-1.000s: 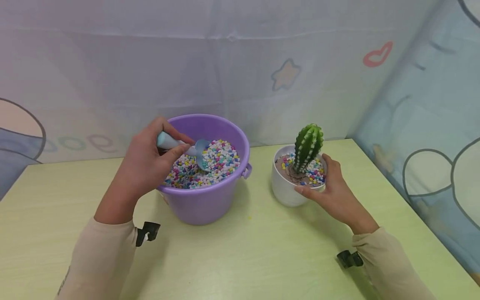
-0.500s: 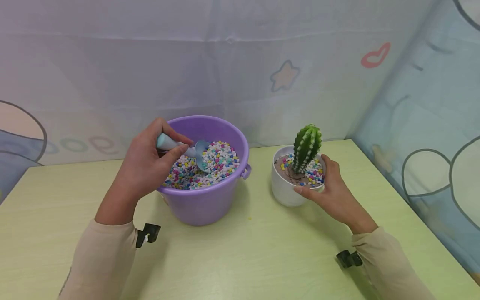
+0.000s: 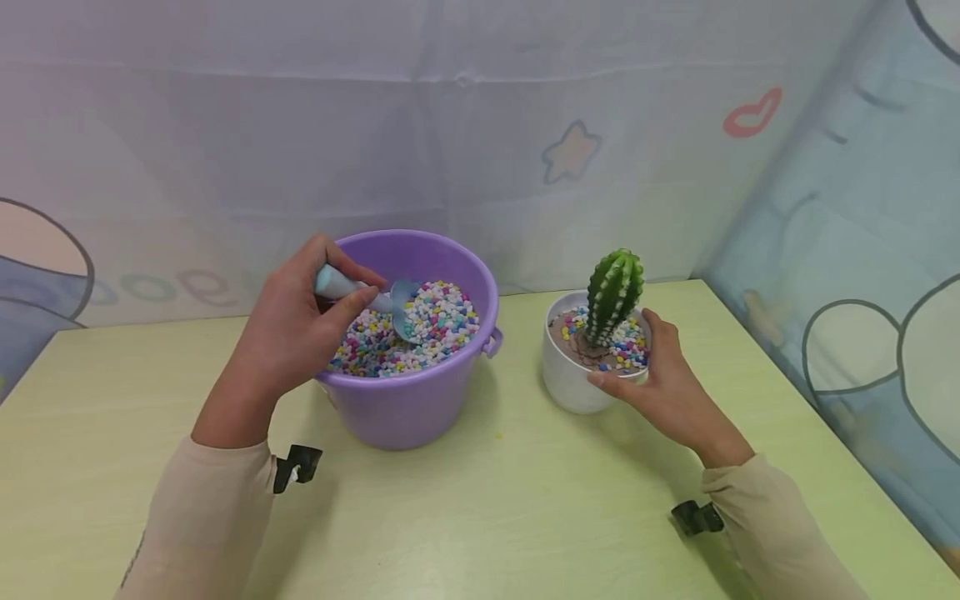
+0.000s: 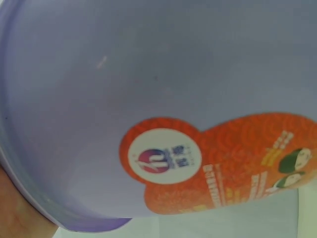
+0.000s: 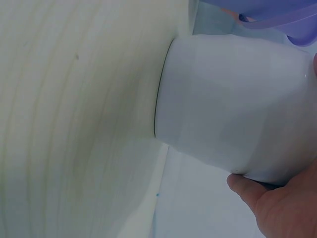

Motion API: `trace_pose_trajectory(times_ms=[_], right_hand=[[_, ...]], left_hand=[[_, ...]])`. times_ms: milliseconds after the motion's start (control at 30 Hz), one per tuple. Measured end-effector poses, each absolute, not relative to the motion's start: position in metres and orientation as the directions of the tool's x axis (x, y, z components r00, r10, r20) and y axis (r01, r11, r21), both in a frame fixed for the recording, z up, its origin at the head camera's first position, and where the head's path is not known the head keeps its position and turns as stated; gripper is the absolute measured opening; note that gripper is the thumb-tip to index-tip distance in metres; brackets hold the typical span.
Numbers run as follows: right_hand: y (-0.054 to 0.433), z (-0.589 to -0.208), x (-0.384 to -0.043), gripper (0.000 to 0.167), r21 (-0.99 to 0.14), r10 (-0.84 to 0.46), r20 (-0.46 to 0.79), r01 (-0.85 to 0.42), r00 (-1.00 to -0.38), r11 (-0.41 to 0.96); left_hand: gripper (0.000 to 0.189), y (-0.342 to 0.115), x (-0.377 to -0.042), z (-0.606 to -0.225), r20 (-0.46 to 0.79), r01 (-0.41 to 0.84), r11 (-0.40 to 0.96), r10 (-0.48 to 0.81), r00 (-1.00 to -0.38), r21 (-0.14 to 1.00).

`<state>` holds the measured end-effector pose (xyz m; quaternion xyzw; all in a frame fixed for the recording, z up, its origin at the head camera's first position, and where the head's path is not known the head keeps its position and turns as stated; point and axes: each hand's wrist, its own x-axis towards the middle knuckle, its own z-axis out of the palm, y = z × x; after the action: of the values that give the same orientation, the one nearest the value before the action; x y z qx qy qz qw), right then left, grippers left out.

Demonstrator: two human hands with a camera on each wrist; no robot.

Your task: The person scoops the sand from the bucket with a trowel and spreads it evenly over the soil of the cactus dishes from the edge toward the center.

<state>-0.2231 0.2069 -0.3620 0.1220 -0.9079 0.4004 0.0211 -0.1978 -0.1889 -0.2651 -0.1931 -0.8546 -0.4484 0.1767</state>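
Observation:
A purple bucket [image 3: 408, 408] full of small coloured pebbles [image 3: 442, 321] stands left of centre. Over its left rim, my left hand [image 3: 296, 321] pinches the handle of a light blue scoop [image 3: 403, 312], whose head rests among the pebbles. To the right is a white pot [image 3: 573, 383] with a green cactus [image 3: 617, 292] in brown soil, partly covered by pebbles. My right hand [image 3: 675, 400] holds this pot by its right side, thumb at the front and fingers round the back. In the right wrist view the white pot [image 5: 233, 99] sits on the table.
Both containers stand on a pale yellow-green table [image 3: 480, 517]. A printed cloth [image 3: 300, 167] hangs behind it, and another blue cloth [image 3: 862, 250] hangs along the right edge. The left wrist view is filled by the bucket's outer wall with an orange label [image 4: 237, 163].

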Motion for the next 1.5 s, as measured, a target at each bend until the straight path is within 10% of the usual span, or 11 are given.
trace_pose_trajectory(times_ms=[1500], right_hand=[[0.2062, -0.3606, -0.222, 0.111, -0.716, -0.205, 0.134, -0.237, -0.97, 0.656]], left_hand=[[0.015, -0.1881, -0.1965, -0.2677, 0.492, 0.494, 0.521, 0.154, -0.857, 0.696]])
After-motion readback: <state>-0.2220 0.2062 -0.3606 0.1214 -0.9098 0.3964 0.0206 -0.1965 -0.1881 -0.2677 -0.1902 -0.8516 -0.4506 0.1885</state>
